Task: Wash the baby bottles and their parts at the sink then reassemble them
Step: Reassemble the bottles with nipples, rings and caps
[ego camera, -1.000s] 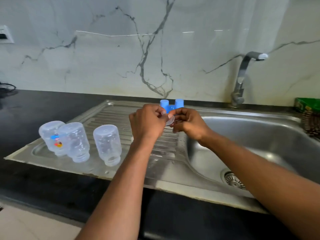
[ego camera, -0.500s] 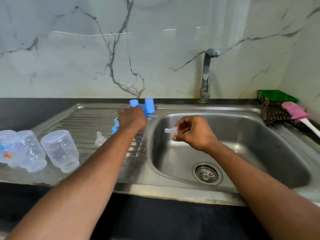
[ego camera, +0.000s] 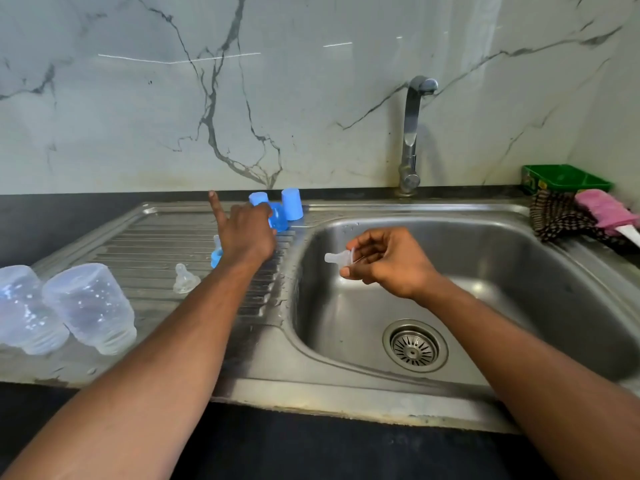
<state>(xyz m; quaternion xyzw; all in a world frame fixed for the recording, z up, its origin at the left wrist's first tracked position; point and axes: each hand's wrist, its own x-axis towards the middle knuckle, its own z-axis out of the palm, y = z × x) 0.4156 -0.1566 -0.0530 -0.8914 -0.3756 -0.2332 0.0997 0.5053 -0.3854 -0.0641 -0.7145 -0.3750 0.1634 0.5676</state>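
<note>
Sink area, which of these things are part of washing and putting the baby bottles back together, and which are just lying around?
Part of the job:
- upturned clear bottles
- blue caps
- teat on the drainboard
- teat pinched in the right hand
- blue ring by the left hand
- tap
- sink

Just lying about:
- green tray
- pink brush
- checked cloth

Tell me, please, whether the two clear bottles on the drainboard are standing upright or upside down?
Upside down. Both clear bottles rest on the drainboard with their narrower threaded necks down and their closed rounded bases up.
</note>
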